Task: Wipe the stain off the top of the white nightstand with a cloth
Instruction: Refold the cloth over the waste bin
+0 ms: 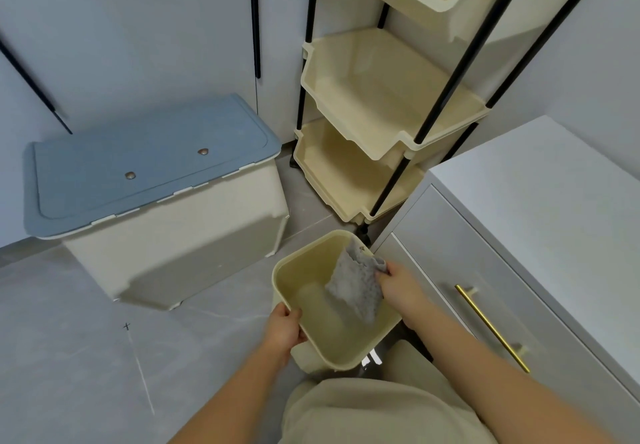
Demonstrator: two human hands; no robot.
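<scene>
A cream plastic bin [313,334] is held above the floor in front of me. My left hand [284,331] grips its near left rim. My right hand [401,286] pinches the top edge of a grey textured cloth [355,286] that hangs down inside the bin at its right side. The white nightstand [540,194] stands at the right; its flat top shows no stain that I can make out. Its drawer front carries a gold bar handle [491,328].
A cream storage box with a blue lid [145,163] sits on the grey floor at the left. A tiered rack of cream baskets [377,97] on black poles stands behind the bin. White cabinet doors with black handles [255,17] line the back.
</scene>
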